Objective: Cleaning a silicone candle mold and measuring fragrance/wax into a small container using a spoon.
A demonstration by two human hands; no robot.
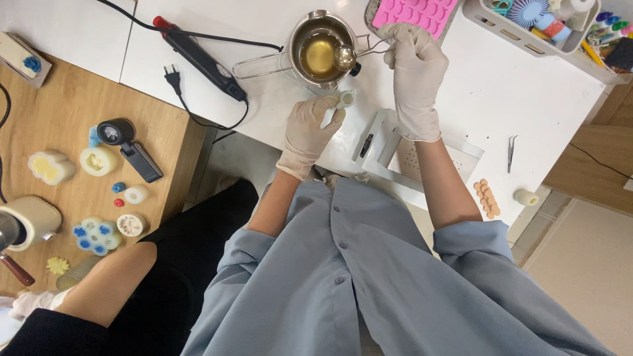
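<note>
Small white mould point(345, 99) held in the left hand point(310, 132), just near of the metal pot point(321, 49).

Left-hand fingers point(328, 107) are clamped round the mould, which is lifted off the white tabletop point(514, 92) close to the pot's near rim. The right hand point(415, 72), farther and to the right, has its fingers closed on a thin wire handle; the spoon point(345, 57) at its end hangs over the amber liquid, just beyond the mould. The handle's long axis runs left to right. Bare tabletop lies to the right; a black tool point(201, 59) and its cord lie left, a pink tray point(415, 14) and a basket point(527, 29) at the far edge.
</note>
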